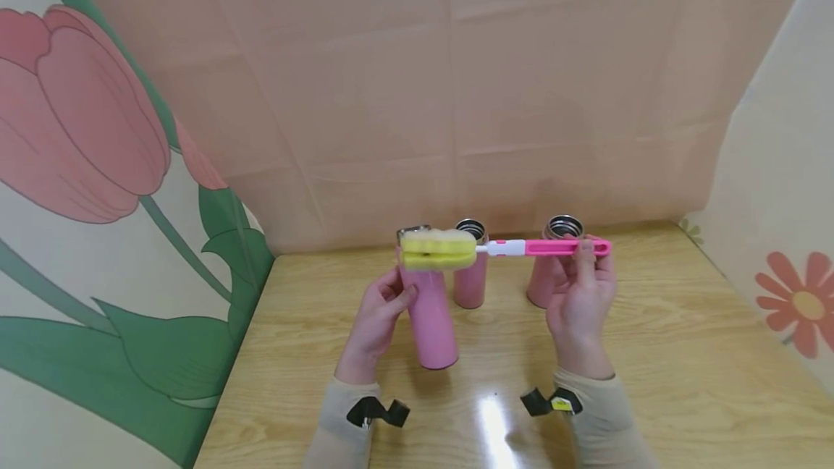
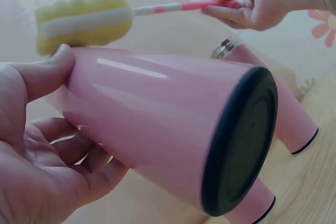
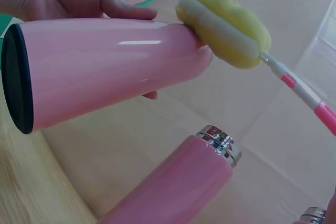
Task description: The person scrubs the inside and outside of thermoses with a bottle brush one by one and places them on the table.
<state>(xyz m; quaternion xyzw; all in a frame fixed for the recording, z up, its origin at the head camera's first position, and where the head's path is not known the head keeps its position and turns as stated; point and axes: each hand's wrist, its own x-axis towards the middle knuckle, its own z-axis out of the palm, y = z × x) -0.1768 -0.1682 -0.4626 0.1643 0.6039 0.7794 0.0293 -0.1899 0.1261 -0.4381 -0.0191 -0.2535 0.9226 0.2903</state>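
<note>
My left hand (image 1: 379, 310) grips a pink thermos bottle (image 1: 431, 324) near its upper part, tilted and raised off the table, its dark base facing the left wrist camera. In my right hand (image 1: 584, 302) is the pink end of a bottle brush (image 1: 554, 247), pinched between thumb and fingers. The brush lies level, and its yellow and white sponge head (image 3: 226, 27) overlaps the held bottle's mouth in the head view, hiding most of it. The right wrist view shows the sponge right at the bottle's neck, on its outside.
Two more pink thermos bottles stand uncapped on the wooden table (image 1: 313, 310): one bottle (image 1: 470, 284) behind the held one, another bottle (image 1: 541, 284) behind my right hand. A beige cloth (image 1: 365, 129) hangs along the back; flower-printed panels (image 1: 85, 273) flank the table.
</note>
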